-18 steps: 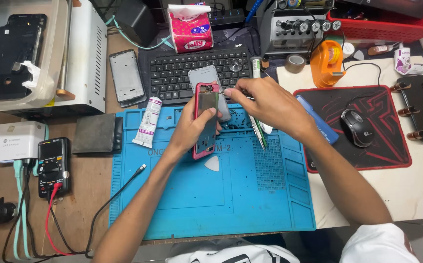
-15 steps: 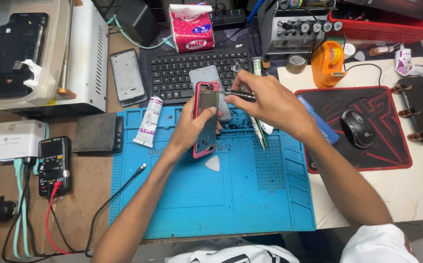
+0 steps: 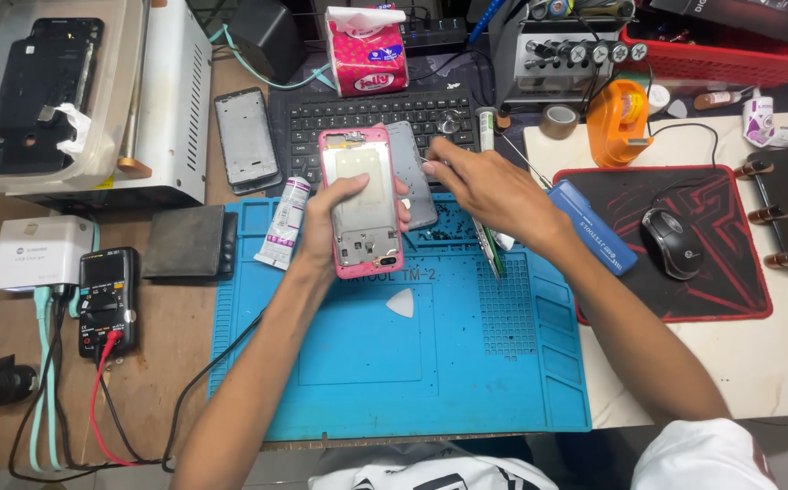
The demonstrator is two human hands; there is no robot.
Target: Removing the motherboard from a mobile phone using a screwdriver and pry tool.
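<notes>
Above the blue mat (image 3: 466, 381), the left hand (image 3: 339, 222) grips the pink phone frame (image 3: 360, 201). The right hand (image 3: 489, 186) pinches a thin tool (image 3: 429, 163) at its edge; a slip could gouge it.

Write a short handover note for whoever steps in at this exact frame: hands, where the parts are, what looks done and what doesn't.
Left hand: grips the pink phone frame above the blue mat, open side up, showing its bare inner plate.
Right hand: pinches a thin tool beside the frame's upper right edge.
Parts: a grey panel lies behind the frame; a white pick and a glue tube lie on the mat; another frame lies left of the keyboard.
Done: the frame is open, with no screen on it.
Left: nothing refitted; the grey panel is still separate.
</notes>
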